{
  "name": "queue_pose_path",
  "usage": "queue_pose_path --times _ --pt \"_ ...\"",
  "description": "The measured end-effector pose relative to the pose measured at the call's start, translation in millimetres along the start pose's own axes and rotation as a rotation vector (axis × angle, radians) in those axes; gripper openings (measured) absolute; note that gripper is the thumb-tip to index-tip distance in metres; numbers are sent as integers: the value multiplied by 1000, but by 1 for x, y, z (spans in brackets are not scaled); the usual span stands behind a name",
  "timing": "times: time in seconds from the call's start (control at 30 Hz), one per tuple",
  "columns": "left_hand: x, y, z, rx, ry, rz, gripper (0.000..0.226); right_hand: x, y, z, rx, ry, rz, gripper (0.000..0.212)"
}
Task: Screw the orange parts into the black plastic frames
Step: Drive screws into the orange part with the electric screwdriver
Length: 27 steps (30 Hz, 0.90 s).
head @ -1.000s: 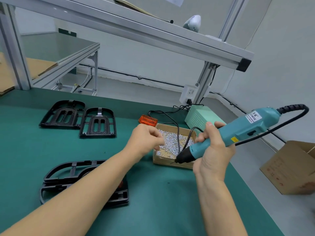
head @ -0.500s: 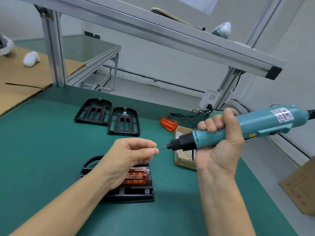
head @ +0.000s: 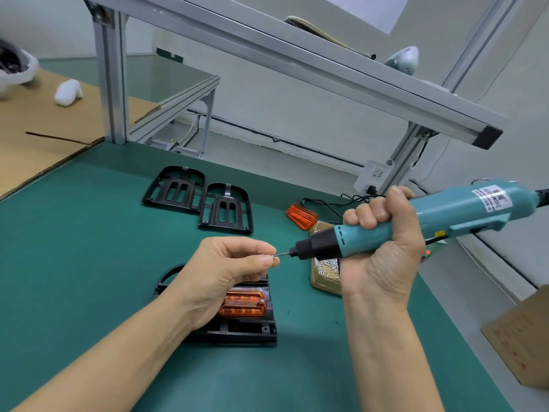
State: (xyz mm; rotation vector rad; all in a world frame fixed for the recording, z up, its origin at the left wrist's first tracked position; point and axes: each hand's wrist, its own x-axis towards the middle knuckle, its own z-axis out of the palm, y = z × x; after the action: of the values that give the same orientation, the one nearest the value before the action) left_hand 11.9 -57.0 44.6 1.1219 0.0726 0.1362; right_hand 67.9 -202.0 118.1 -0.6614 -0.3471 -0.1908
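Observation:
My right hand (head: 383,248) grips a teal electric screwdriver (head: 416,221), held level with its bit pointing left. My left hand (head: 228,272) pinches a small silver screw (head: 271,256) between thumb and forefinger, right at the bit's tip. Below my hands a black plastic frame (head: 246,330) lies on the green mat with an orange part (head: 243,303) seated in it; my left hand hides part of it. Two more black frames (head: 173,187) (head: 226,209) lie side by side farther back. A loose orange part (head: 301,216) rests near the screw box.
A cardboard box of silver screws (head: 323,273) sits right of the frame, behind the screwdriver. A power strip (head: 372,176) and black cables lie at the mat's far edge. Aluminium posts (head: 110,81) rise at the back. A cardboard carton (head: 523,337) stands beyond the right edge.
My left hand came back from the screw box with a screw and met the screwdriver bit. The screwdriver swung from pointing down-left to level. My view shifted so the frame with the orange part shows.

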Motion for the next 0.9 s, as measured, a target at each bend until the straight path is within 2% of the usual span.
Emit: queue_pose_path --times 0.23,0.47,0.57,0.67,0.77,0.9 --pt "-1 0 0 118 24 103 13 -1 5 -1 -12 -41 -7 14" --pt "0 -2 -5 200 43 176 12 -3 14 -6 38 10 -7 13" --pt "-2 -1 -10 264 25 160 23 -2 18 -8 44 19 12 14" --pt "-5 7 -24 490 14 177 49 -2 23 -11 28 0 43 14" --pt "-9 15 -50 824 10 147 64 -7 31 -14 -16 -41 100 15" --pt "-16 8 -65 1364 -169 6 103 -17 50 -14 -111 -83 157 16"
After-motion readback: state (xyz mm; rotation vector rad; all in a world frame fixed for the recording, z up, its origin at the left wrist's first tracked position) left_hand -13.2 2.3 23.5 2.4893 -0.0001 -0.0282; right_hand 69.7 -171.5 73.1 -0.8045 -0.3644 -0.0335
